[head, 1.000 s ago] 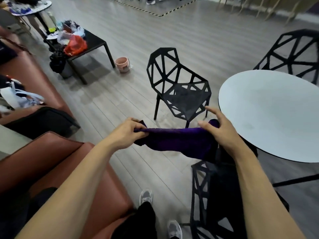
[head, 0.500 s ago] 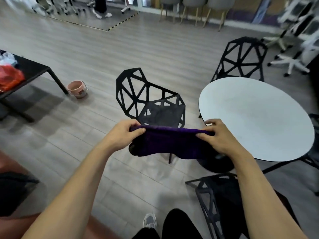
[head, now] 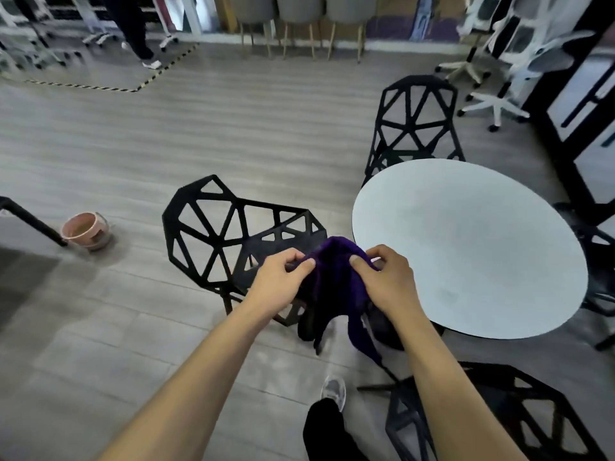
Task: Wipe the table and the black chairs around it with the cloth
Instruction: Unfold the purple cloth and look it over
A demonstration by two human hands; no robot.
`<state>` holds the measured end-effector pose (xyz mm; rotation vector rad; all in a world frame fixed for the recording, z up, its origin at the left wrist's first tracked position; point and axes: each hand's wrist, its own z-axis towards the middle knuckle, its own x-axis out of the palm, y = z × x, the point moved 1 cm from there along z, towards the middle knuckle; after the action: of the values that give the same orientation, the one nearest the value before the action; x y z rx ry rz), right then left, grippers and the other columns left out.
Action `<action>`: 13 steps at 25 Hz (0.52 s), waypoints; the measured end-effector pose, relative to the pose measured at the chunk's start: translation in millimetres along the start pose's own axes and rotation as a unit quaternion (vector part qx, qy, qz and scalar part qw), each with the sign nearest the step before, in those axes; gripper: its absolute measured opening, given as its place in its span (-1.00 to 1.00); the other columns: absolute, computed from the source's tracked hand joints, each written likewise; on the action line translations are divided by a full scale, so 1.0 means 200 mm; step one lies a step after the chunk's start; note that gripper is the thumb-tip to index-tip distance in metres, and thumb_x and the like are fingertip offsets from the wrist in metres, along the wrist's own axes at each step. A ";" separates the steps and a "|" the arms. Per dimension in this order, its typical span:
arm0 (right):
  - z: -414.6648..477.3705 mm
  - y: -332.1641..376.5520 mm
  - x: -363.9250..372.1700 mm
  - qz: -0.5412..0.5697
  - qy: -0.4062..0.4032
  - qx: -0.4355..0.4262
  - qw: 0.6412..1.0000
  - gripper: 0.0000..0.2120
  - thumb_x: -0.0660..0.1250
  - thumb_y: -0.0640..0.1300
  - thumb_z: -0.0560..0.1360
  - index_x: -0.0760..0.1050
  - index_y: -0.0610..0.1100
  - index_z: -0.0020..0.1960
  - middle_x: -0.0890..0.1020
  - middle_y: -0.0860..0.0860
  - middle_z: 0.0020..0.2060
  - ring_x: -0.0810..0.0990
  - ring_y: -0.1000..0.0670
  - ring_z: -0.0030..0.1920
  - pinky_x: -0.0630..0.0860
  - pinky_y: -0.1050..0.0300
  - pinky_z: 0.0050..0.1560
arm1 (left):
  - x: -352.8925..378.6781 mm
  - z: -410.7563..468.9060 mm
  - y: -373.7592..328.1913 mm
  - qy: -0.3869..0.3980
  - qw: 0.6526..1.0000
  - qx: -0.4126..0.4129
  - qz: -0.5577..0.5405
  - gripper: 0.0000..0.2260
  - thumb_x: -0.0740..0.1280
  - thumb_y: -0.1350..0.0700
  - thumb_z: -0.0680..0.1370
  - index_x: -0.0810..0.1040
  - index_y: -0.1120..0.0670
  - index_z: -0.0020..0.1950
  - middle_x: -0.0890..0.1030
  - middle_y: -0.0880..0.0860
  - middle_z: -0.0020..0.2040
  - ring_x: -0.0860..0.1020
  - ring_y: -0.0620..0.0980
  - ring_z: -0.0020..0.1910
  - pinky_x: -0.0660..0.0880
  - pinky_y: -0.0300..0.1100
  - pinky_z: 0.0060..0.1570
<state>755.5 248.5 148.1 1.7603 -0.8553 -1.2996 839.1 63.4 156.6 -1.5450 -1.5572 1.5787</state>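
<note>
A dark purple cloth [head: 332, 287] hangs bunched between my hands, in the air left of the table's near edge. My left hand [head: 283, 281] pinches its left side and my right hand [head: 386, 281] pinches its right side, close together. The round white table [head: 472, 247] stands at the right. One black lattice chair [head: 233, 241] stands just beyond my hands, left of the table. A second black chair [head: 416, 124] is behind the table. A third black chair [head: 492, 414] sits at the lower right under my right forearm. Part of a fourth black chair [head: 595, 261] shows at the right edge.
A pink bucket [head: 87, 230] sits on the grey floor at the left, beside a black table leg [head: 30, 221]. White office chairs [head: 499, 94] and a black frame [head: 562, 138] crowd the far right. A person's legs [head: 136, 34] stand at the far left. My shoe [head: 333, 390] is below the cloth.
My hands have come together, so the cloth that was stretched flat between them now hangs bunched. The view has swung right and up, towards the table and chairs.
</note>
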 end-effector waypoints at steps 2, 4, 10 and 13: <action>0.15 0.03 0.07 0.020 0.015 -0.005 1.000 -0.79 0.43 0.13 0.45 0.51 0.03 -0.11 0.66 0.03 -0.25 0.65 -0.03 -0.20 0.58 0.04 -0.13 | 0.07 0.18 -0.10 0.020 1.000 0.020 -0.013 -0.87 0.39 -0.03 0.60 0.64 -0.08 -0.14 0.69 -0.02 -0.22 0.65 -0.03 -0.17 0.61 -0.07 -0.07; 0.32 0.06 0.11 0.063 0.009 0.025 0.998 -0.78 0.42 0.14 0.46 0.53 0.01 -0.07 0.66 0.01 -0.20 0.66 -0.04 -0.15 0.61 -0.01 -0.07 | 0.12 0.33 -0.22 0.058 0.998 0.019 -0.032 -0.93 0.43 -0.03 0.58 0.64 -0.06 -0.06 0.68 -0.11 -0.22 0.63 -0.16 -0.18 0.53 -0.32 -0.19; 0.68 0.17 0.02 0.358 0.064 0.126 0.923 -0.75 0.20 -0.17 0.65 0.66 -0.11 0.13 0.74 -0.08 -0.08 0.74 -0.11 -0.04 0.68 -0.02 0.02 | 0.17 0.80 -0.36 0.113 0.987 0.091 0.064 -0.67 0.55 0.12 0.47 0.55 -0.07 0.17 0.68 -0.10 -0.01 0.64 -0.18 -0.02 0.53 -0.26 0.05; 0.85 0.16 -0.10 0.315 -0.011 0.094 0.944 -0.72 0.20 -0.27 0.61 0.68 -0.11 0.08 0.73 -0.08 -0.10 0.72 -0.06 -0.02 0.65 0.04 0.04 | 0.18 1.01 -0.40 0.095 0.993 0.063 0.000 -0.86 0.41 0.18 0.59 0.63 -0.01 0.11 0.71 -0.03 0.00 0.66 -0.13 0.04 0.53 -0.18 0.12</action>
<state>583.2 217.6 154.7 1.4236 -1.4480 -0.8293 620.0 36.6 162.1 -1.5755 -1.3279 1.4541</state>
